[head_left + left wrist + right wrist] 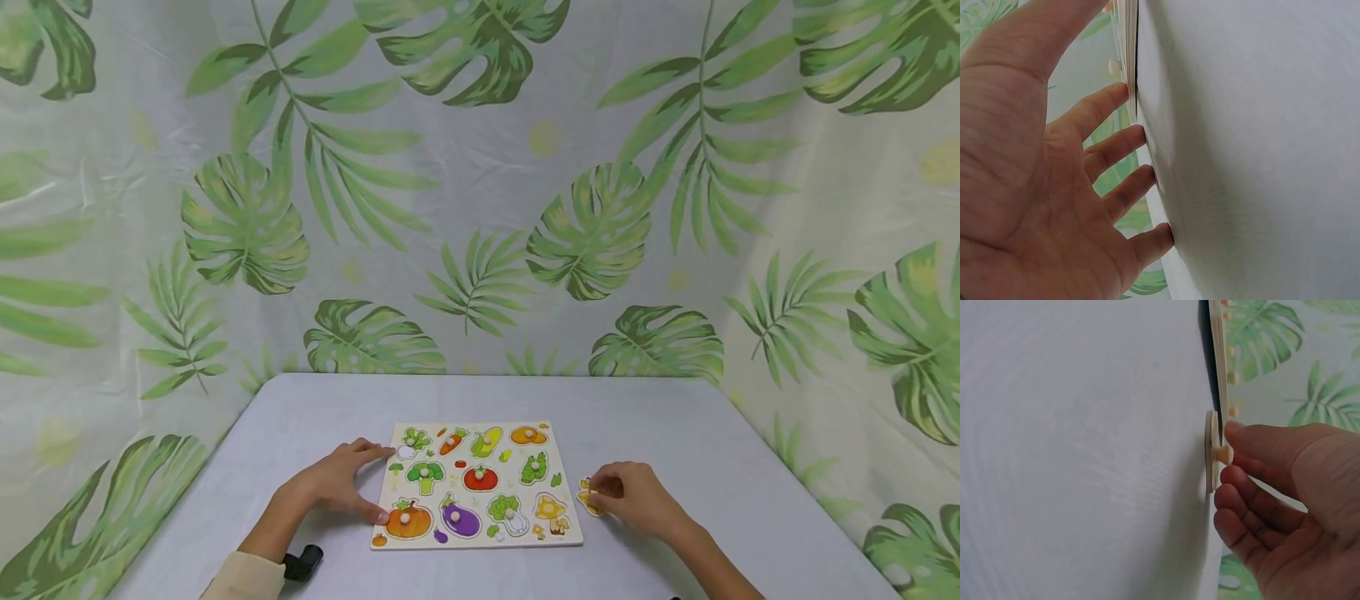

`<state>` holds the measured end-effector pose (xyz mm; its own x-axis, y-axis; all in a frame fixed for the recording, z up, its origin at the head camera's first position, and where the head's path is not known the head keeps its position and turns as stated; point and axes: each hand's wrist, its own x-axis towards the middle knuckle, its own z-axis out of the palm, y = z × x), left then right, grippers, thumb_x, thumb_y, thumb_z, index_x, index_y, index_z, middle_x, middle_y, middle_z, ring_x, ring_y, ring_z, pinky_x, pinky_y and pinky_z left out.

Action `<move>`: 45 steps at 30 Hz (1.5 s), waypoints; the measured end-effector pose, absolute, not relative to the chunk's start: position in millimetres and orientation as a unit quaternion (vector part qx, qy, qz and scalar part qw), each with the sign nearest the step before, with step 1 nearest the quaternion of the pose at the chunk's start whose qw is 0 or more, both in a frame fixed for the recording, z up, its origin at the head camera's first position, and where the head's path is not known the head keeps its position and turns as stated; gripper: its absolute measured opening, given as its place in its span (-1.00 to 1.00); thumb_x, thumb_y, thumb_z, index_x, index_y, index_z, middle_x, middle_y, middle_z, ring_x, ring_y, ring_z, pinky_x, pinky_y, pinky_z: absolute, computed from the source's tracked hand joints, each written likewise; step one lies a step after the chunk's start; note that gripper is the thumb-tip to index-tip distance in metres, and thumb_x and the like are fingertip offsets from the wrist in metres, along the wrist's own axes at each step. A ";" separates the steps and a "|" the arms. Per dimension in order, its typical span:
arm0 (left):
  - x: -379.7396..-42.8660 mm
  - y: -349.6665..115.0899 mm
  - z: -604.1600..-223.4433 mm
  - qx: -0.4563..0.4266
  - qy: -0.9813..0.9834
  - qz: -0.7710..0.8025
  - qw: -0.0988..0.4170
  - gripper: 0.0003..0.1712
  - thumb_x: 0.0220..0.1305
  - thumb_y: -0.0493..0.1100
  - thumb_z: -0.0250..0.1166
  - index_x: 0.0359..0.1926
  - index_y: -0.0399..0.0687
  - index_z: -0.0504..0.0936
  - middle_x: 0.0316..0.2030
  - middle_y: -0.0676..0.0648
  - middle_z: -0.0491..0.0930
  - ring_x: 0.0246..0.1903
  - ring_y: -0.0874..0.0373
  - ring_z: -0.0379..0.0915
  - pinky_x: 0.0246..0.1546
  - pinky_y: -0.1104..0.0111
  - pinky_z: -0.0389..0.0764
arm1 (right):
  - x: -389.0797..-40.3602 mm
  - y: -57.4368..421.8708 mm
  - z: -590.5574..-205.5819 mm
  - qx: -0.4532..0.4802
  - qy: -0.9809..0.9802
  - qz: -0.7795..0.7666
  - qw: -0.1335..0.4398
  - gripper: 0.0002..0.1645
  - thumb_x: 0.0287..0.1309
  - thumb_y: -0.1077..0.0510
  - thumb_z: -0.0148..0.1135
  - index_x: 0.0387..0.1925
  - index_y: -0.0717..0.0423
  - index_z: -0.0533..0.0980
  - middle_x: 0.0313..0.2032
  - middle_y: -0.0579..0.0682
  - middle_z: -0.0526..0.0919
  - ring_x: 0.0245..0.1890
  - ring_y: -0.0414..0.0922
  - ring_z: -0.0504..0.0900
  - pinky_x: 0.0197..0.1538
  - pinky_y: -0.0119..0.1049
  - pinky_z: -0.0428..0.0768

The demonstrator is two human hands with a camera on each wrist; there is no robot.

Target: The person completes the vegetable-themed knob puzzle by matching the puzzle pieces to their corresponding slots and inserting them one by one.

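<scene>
In the head view a wooden knob puzzle board lies flat on the table. My left hand is at its left edge, fingers spread, thumb by the pumpkin piece. The left wrist view shows the index fingertip against the board's side and the other fingertips down at the tabletop. Just right of the board, my right hand pinches a yellow mushroom puzzle piece by its wooden knob. This piece stays close to the table, partly hidden by the fingers.
Knobbed vegetable pieces sit in the board, among them an eggplant, a tomato and broccoli. A mushroom picture shows at the lower right corner. Leaf-patterned cloth stands behind the white table.
</scene>
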<state>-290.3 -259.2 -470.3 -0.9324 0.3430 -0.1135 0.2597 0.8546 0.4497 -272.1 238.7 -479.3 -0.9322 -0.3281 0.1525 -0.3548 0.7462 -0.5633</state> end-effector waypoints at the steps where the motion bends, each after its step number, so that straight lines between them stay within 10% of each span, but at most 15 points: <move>1: -290.2 -259.0 -470.1 0.158 0.958 0.219 0.095 0.18 -0.25 0.36 0.67 0.46 0.25 0.44 0.40 -0.10 0.37 0.41 -0.22 0.25 0.27 -0.36 0.38 | -272.2 239.1 -479.5 0.183 -0.934 0.307 0.018 -0.83 0.16 0.08 0.51 -0.25 0.04 0.71 -0.42 -0.20 0.63 -0.44 -0.34 0.47 -0.38 -0.44 0.49; 27: -290.5 -258.5 -470.7 0.155 0.959 0.217 0.094 0.19 -0.26 0.36 0.68 0.46 0.25 0.44 0.41 -0.11 0.36 0.40 -0.24 0.25 0.26 -0.37 0.38 | -274.0 243.8 -481.5 0.166 -0.942 0.292 0.012 -0.77 0.21 0.35 0.37 -0.16 0.01 0.73 -0.31 -0.19 0.67 -0.37 -0.31 0.49 -0.32 -0.44 0.54; 45: -289.4 -258.5 -470.2 0.161 0.958 0.218 0.090 0.19 -0.25 0.36 0.67 0.46 0.23 0.44 0.41 -0.13 0.36 0.40 -0.24 0.26 0.27 -0.37 0.38 | -271.2 243.8 -471.3 0.150 -0.935 0.319 0.032 -0.87 0.29 0.07 0.41 -0.25 0.05 0.70 -0.48 -0.21 0.65 -0.51 -0.30 0.50 -0.45 -0.42 0.52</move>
<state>-289.4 -258.5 -470.2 -0.9320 0.3474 -0.1032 0.2687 0.8535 0.4464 -271.2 243.8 -471.3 -0.9530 -0.2599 0.1559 -0.3010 0.7516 -0.5869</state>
